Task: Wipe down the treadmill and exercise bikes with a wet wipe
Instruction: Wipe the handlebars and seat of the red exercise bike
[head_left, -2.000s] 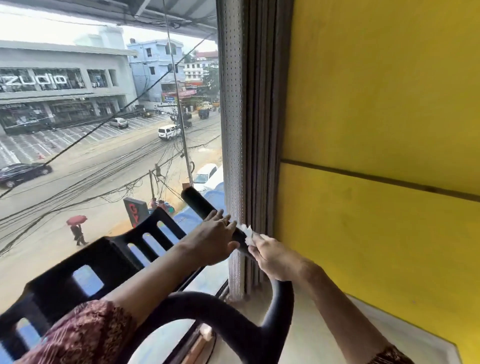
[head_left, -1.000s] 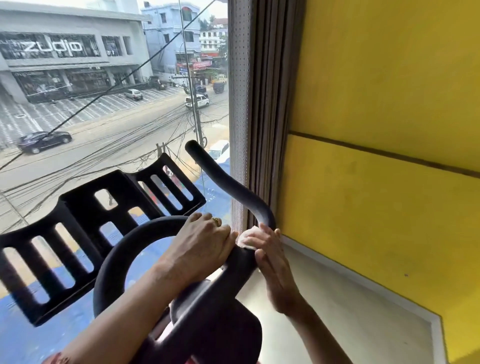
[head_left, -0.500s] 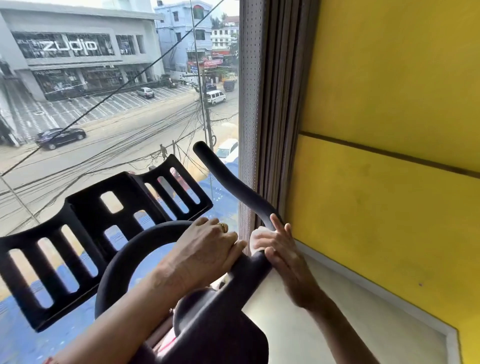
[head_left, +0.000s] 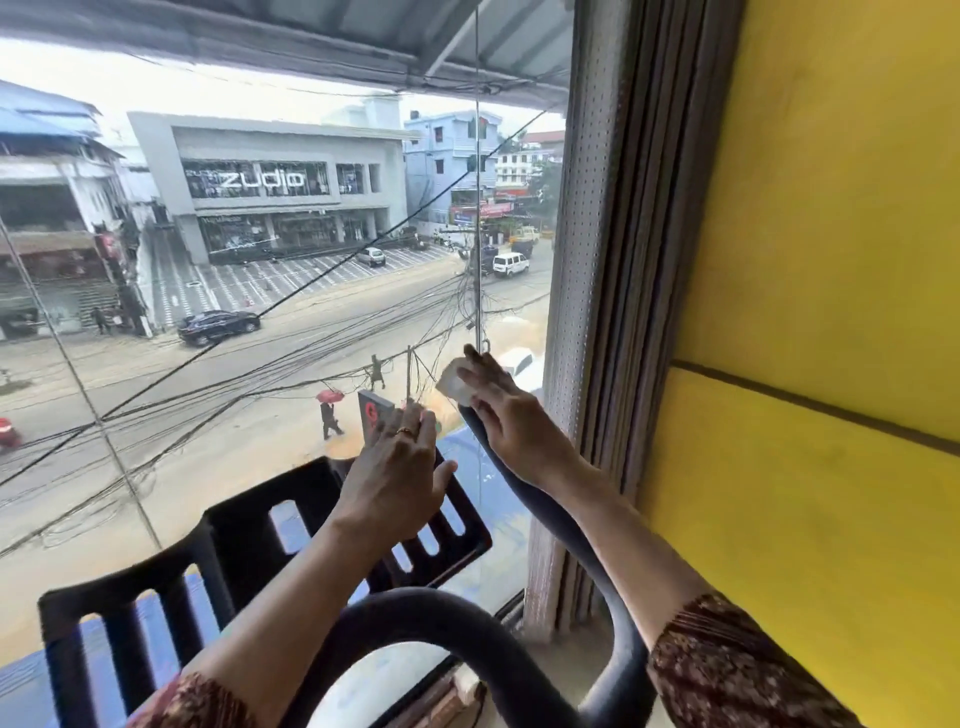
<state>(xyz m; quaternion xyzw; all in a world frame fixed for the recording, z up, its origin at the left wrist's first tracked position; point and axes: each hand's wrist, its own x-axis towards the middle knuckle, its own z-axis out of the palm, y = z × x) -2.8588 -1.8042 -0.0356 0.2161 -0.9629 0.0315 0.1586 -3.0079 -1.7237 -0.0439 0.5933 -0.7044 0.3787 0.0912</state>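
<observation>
The right hand (head_left: 514, 423), fingers grasping the wet wipe (head_left: 453, 384), holds it on the tip of the bike handlebar (head_left: 621, 644), whose long axis rises away toward the window (head_left: 260, 364), while the left hand (head_left: 397, 475) lies with fingers released against the black slotted rack (head_left: 244, 540)

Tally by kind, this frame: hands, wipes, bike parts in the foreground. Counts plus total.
hands: 2, left hand and right hand
wet wipe: 1
handlebar: 1
black slotted holder: 1
total: 5
</observation>
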